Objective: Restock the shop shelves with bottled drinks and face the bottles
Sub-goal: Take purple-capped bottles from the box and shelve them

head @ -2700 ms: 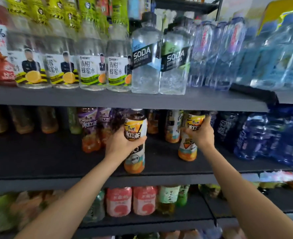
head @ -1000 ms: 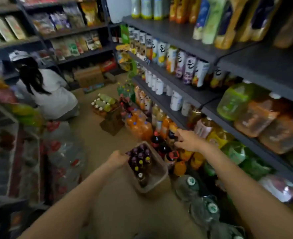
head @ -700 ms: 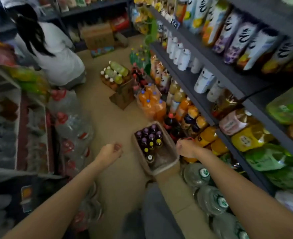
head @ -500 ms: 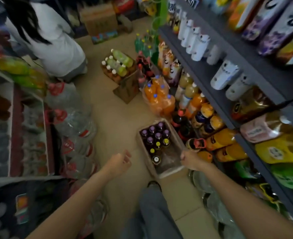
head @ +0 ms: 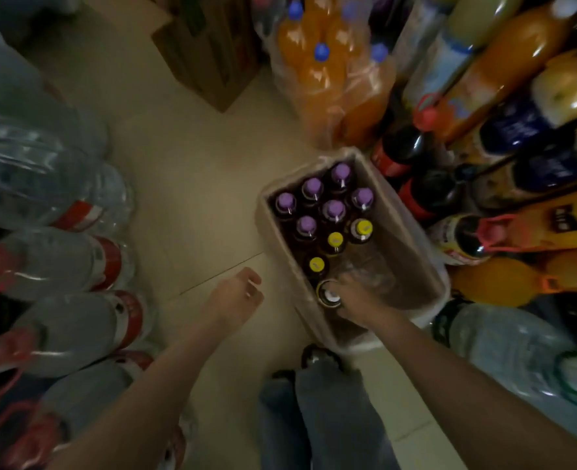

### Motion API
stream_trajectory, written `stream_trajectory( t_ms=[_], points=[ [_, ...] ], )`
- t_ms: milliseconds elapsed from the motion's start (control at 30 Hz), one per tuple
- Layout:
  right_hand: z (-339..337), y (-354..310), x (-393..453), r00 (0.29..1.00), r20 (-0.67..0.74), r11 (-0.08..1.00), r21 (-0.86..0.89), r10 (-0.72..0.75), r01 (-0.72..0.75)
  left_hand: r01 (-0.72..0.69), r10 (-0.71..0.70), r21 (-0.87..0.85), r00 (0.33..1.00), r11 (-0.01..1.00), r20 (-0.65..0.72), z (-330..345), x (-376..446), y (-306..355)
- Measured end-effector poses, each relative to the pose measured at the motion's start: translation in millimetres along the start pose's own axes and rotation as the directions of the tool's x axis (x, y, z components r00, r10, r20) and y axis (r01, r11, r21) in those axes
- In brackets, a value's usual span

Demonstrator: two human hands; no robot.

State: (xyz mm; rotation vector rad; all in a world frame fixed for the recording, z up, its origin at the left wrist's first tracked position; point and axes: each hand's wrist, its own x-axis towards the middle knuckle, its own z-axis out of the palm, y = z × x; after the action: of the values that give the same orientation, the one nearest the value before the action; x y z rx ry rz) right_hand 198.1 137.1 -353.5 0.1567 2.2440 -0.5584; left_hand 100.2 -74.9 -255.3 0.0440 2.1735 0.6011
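- Bottled drinks [head: 331, 212] stand upright in an open cardboard carton [head: 416, 262] on the tiled shop floor [head: 185, 184], six with purple caps at the far end and three with yellow caps nearer the person; the near right part of the carton holds only crumpled clear wrap
- Right hand [head: 355, 300] reaches into the carton's near end, fingers closing round the neck of a pale-capped bottle [head: 329, 295]; how firm the hold is cannot be told through the blur
- Left hand [head: 236, 296] hovers just left of the carton, fingers loosely curled, holding nothing
- Step in hand, by the look of it, is fetching fresh stock from the carton
- Next move likely calls for a straight upward lift clear of the neighbouring yellow caps, with the free hand available for a second bottle
- Large water jugs [head: 43, 184] line the left; orange soda [head: 321, 72] and cola bottles [head: 405, 147] crowd the right
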Motion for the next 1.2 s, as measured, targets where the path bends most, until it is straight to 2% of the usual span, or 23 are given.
stream_trajectory(
  t_ms=[100, 200, 300, 400, 467, 533, 633, 700, 767, 833, 900, 933, 967, 1000, 1133, 1167, 1200],
  points=[
    [24, -4, 27, 1.0, -0.011, 0.999, -0.022, 0.027, -0.028, -0.035, 0.036, -0.023, 0.999, 0.999, 0.035, 29, 31, -27],
    [9, -11, 17, 0.986, -0.152, 0.998, 0.005, 0.061, -0.061, -0.06, 0.063, -0.055, 0.997, 0.997, 0.054, 34, 27, -25],
    [-51, -18, -36, 0.973, -0.227, 0.997, 0.077, 0.04, -0.024, -0.116, 0.119, -0.077, 0.993, 0.99, 0.028, 12, -6, 14],
    [-150, -39, -125, 0.956, -0.287, 0.998, 0.006, -0.055, 0.059, -0.21, 0.211, -0.038, 0.977, 0.977, 0.039, -32, -57, 85],
    [-221, -57, -199, 0.931, -0.36, 0.998, -0.016, -0.056, 0.054, -0.338, 0.347, -0.077, 0.922, 0.938, 0.172, -68, -102, 142],
    [-287, -78, -283, 0.888, -0.456, 0.998, -0.016, -0.057, 0.056, -0.518, 0.509, -0.053, 0.809, 0.854, 0.295, -101, -147, 198],
    [-378, -108, -413, 0.796, -0.601, 0.997, -0.023, -0.069, 0.068, -0.7, 0.642, 0.024, 0.668, 0.714, 0.376, -141, -214, 281],
    [-427, -127, -493, 0.72, -0.693, 0.997, 0.013, -0.043, 0.072, -0.772, 0.722, 0.006, 0.598, 0.636, 0.349, -165, -265, 334],
    [-458, -136, -559, 0.601, -0.799, 0.991, 0.085, 0.007, 0.101, -0.831, 0.8, -0.005, 0.535, 0.557, 0.271, -179, -317, 381],
    [-472, -134, -610, 0.443, -0.889, 0.966, 0.201, 0.112, 0.161, -0.881, 0.854, -0.014, 0.453, 0.472, 0.254, -182, -369, 419],
    [-471, -125, -653, 0.287, -0.92, 0.902, 0.344, 0.267, 0.261, -0.893, 0.861, -0.078, 0.401, 0.444, 0.314, -172, -412, 448],
    [-466, -118, -673, 0.236, -0.911, 0.845, 0.404, 0.338, 0.35, -0.886, 0.856, -0.132, 0.376, 0.444, 0.354, -163, -431, 458],
    [-458, -111, -692, 0.218, -0.889, 0.784, 0.458, 0.403, 0.419, -0.877, 0.849, -0.175, 0.355, 0.447, 0.391, -152, -445, 467],
    [-447, -103, -711, 0.232, -0.857, 0.742, 0.515, 0.46, 0.43, -0.868, 0.849, -0.216, 0.337, 0.447, 0.407, -140, -461, 475],
    [-389, -71, -779, 0.48, -0.737, 0.729, 0.636, 0.476, 0.254, -0.889, 0.858, -0.257, 0.233, 0.379, 0.457, -86, -524, 513],
    [-376, -65, -794, 0.476, -0.734, 0.729, 0.64, 0.485, 0.243, -0.909, 0.862, -0.242, 0.198, 0.339, 0.466, -71, -540, 524],
    [-365, -57, -809, 0.423, -0.747, 0.728, 0.64, 0.514, 0.247, -0.929, 0.869, -0.223, 0.166, 0.297, 0.467, -55, -556, 535]
  ],
)
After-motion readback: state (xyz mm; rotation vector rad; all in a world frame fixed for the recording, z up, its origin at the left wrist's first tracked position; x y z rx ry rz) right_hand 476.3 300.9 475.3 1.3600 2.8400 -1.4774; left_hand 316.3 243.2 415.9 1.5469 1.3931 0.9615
